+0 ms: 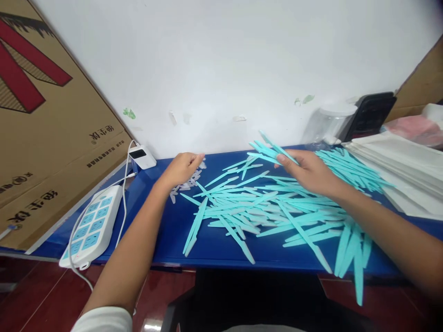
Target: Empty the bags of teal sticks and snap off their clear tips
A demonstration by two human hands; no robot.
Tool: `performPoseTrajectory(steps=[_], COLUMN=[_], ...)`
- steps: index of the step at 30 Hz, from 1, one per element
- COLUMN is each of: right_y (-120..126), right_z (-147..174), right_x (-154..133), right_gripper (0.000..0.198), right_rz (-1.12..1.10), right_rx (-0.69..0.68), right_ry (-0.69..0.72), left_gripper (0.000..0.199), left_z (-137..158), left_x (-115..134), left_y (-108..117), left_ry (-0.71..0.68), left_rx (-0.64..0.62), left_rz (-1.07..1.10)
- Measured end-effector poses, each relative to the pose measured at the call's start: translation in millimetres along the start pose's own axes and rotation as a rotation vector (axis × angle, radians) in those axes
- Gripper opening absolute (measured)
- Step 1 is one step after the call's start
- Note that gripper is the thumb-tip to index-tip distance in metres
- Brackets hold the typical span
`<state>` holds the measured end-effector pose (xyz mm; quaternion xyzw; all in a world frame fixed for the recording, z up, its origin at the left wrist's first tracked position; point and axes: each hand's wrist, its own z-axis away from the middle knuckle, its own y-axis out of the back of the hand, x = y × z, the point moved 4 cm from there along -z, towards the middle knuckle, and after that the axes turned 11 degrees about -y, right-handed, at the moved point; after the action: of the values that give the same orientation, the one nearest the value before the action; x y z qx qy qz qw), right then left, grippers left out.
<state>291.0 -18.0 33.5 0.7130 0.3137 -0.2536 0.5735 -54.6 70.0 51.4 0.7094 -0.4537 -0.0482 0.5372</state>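
The white wall (214, 69) fills the far side, with scraps of tape and green bits stuck to it. Against it stands the blue table (169, 240). A big printed cardboard sheet (69, 138) leans in at the left; across from it, I see a stack of white packets (411, 170). Over the tabletop spreads a heap of turquoise sticks (238, 207), lying every which way, a few poking past the front edge. A neater bunch of sticks (349, 168) lies behind the right forearm, near a clear lidded container (332, 122). The white power strip (95, 226) sits at the left, cables trailing over it. The right hand (308, 170) is above the heap, thumb and fingers pinching a small fan of sticks (266, 150) — their free ends point left. The left hand (183, 168) is curled over the small pale pieces (187, 184), near the wall — I can't tell whether its fingers grip one.
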Motion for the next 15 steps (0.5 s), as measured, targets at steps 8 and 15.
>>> performPoseTrajectory(steps=[8,15], right_y=[-18,-32], right_z=[-3,11], right_x=[12,-4], right_gripper=[0.06,0.063], right_rz=[0.038,-0.079], right_rx=[-0.147,-0.417], right_ry=[0.012,0.013], left_gripper=[0.07,0.056], left_z=[19,6], left_x=[-37,16], left_y=[21,8], left_ry=[0.355,0.047], left_rx=[-0.369,0.12], left_rz=[-0.508,-0.342])
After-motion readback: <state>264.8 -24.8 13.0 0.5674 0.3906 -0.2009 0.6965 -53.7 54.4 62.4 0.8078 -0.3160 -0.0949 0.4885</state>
